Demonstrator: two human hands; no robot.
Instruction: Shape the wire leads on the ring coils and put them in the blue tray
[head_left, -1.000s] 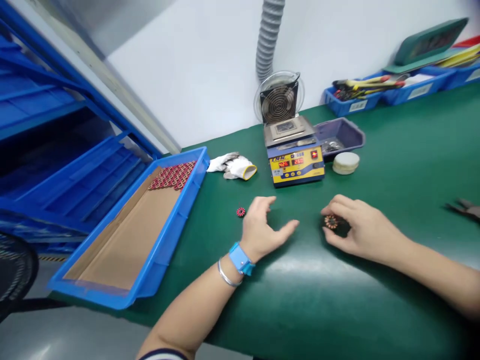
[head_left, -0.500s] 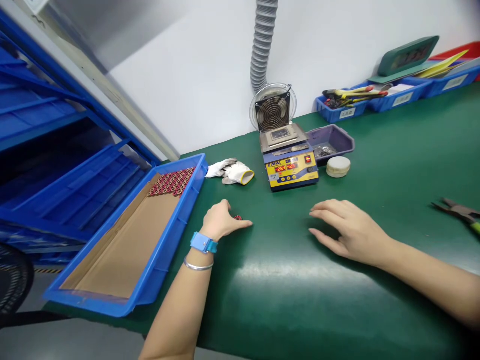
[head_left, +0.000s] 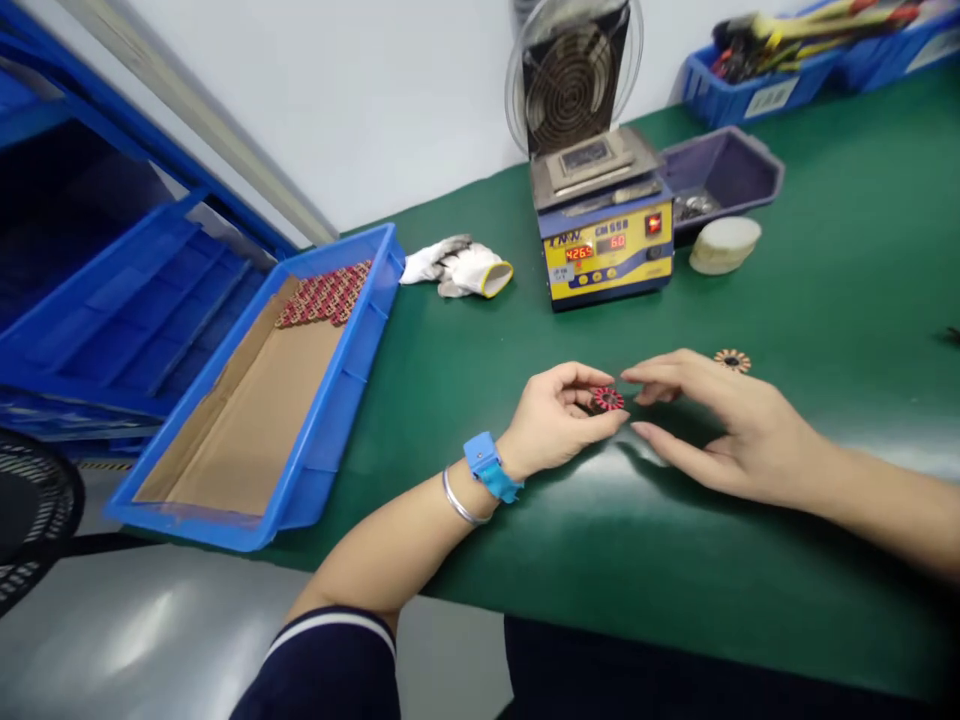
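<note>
My left hand (head_left: 566, 415) is closed around a small round motor stator (head_left: 608, 399) with red spokes, held by its edge between thumb and fingers just above the green bench. Close by on the right is my right hand (head_left: 720, 425), its thumb and fingers apart and nothing visible between them. Its fingertips are near the stator but do not appear to touch it. Just behind the right hand lies a second, copper-coloured stator (head_left: 733, 360) on the bench, partly covered by the hand.
A blue tray (head_left: 330, 400) lined with cardboard stands at left, with rows of red stators (head_left: 322, 295) at its far end. Behind are white gloves (head_left: 465, 268), a yellow-fronted solder pot (head_left: 607, 250), a purple bin (head_left: 750, 165), a round pale container (head_left: 724, 246) and a blue tool box (head_left: 739, 95).
My left hand has moved right, carrying the red stator from beside the tray to my right hand. The copper-coloured stator has come into view. The camera has tipped down and closer.
</note>
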